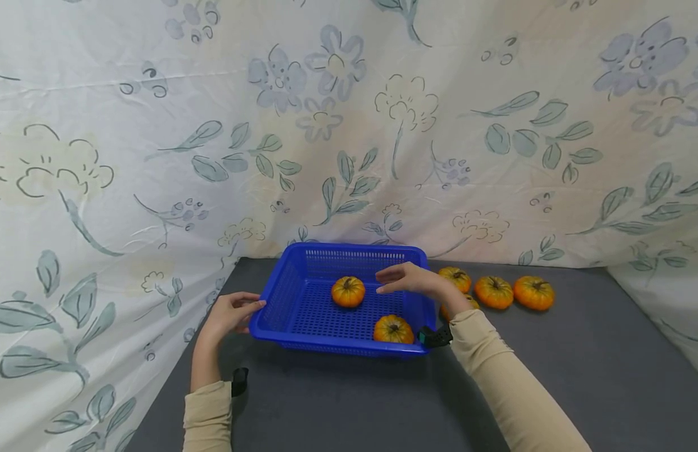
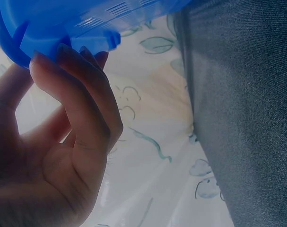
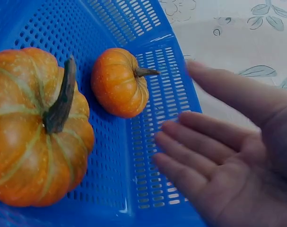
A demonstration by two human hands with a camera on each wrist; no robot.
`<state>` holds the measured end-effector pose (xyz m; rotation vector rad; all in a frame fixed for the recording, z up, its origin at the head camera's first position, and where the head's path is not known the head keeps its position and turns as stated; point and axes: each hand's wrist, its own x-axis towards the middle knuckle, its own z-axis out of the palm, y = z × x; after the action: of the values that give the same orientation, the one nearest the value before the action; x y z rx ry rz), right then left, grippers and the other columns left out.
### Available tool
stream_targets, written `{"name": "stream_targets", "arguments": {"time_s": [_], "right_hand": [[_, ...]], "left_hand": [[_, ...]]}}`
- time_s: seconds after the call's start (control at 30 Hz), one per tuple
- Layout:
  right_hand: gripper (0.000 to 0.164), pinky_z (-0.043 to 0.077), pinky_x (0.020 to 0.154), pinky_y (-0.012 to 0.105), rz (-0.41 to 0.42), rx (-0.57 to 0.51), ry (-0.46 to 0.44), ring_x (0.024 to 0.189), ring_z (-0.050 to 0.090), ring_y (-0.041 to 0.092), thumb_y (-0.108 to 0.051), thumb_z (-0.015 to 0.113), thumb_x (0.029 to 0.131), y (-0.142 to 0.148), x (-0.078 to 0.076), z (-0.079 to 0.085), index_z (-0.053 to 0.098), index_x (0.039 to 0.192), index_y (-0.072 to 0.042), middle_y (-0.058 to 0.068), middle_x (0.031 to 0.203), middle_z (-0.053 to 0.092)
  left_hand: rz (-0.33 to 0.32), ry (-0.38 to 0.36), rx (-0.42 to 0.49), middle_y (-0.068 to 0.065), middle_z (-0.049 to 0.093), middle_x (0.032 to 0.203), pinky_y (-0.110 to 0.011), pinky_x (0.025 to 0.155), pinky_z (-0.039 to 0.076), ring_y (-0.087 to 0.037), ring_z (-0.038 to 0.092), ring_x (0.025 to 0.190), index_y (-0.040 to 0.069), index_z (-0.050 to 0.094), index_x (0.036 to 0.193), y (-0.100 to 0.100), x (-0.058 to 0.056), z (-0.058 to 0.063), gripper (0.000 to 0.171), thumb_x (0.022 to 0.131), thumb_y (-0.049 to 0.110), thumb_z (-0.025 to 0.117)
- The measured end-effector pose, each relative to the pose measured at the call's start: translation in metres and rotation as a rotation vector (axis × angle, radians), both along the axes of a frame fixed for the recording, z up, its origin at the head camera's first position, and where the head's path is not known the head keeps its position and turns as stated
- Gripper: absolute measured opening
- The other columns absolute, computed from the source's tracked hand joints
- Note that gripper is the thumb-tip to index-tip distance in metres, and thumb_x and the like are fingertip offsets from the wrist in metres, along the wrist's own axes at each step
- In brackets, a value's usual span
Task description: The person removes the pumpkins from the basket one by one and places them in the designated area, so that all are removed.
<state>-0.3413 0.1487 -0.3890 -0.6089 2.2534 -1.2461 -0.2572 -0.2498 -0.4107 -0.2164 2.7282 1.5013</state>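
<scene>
A blue plastic basket (image 1: pixel 326 343) with slotted walls stands on the dark table. My left hand (image 1: pixel 229 315) holds its left rim, the thumb on the rim and the fingers bent against the outside in the left wrist view. Inside the basket lie two small orange pumpkins: one pumpkin (image 1: pixel 348 292) near the middle, another pumpkin (image 1: pixel 393 329) at the front right corner. Over the basket's right part hovers my right hand (image 1: pixel 410 280), its fingers extended and holding nothing. The right wrist view shows its palm (image 3: pixel 242 179) beside both pumpkins, touching neither.
Right of the basket several more pumpkins sit on the dark table (image 1: pixel 597 364), among them a pumpkin (image 1: pixel 494 292) and the rightmost pumpkin (image 1: pixel 533 293). One pumpkin (image 1: pixel 469 302) is partly hidden by my right wrist. A floral curtain (image 1: pixel 338 125) hangs behind and at the sides.
</scene>
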Motion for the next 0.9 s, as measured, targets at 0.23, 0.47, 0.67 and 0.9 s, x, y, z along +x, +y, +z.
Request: {"name": "stream_targets", "arguments": {"time_s": [0.23,0.47,0.67,0.9], "right_hand": [[0.053,0.041,0.111,0.051,0.116,0.099,-0.041,0.131,0.053,0.031,-0.028,0.065,0.094,-0.001,-0.001,-0.006,0.052,0.139,-0.002,0.021,0.144,0.051],[0.053,0.044,0.107,0.053,0.134,0.210,-0.138,0.130,0.053,0.030,-0.028,0.067,0.093,-0.006,-0.003,-0.008,0.054,0.137,-0.002,0.018,0.141,0.055],[0.054,0.054,0.095,0.050,0.126,0.283,-0.232,0.132,0.050,0.033,-0.029,0.068,0.092,-0.011,0.002,-0.004,0.054,0.137,-0.002,0.014,0.139,0.057],[0.055,0.058,0.089,0.045,0.098,0.247,-0.268,0.127,0.055,0.032,-0.023,0.068,0.092,-0.014,0.004,-0.007,0.051,0.138,0.002,0.017,0.139,0.055]], "left_hand": [[0.008,-0.005,-0.004,-0.022,0.068,0.108,-0.033,0.064,0.061,-0.013,0.068,0.078,-0.003,0.060,0.127,0.000,-0.001,0.000,0.049,0.092,0.031,0.068],[0.010,-0.007,-0.005,-0.020,0.069,0.107,-0.032,0.062,0.061,-0.013,0.068,0.078,-0.002,0.060,0.127,0.000,-0.003,-0.001,0.050,0.092,0.032,0.068],[0.008,-0.006,0.003,-0.021,0.069,0.108,-0.032,0.063,0.061,-0.012,0.068,0.078,-0.003,0.060,0.127,0.000,-0.003,-0.001,0.049,0.092,0.031,0.068],[0.012,-0.010,-0.005,-0.022,0.068,0.109,-0.034,0.065,0.062,-0.012,0.067,0.078,-0.003,0.060,0.126,0.000,-0.001,0.001,0.048,0.093,0.030,0.067]]}}
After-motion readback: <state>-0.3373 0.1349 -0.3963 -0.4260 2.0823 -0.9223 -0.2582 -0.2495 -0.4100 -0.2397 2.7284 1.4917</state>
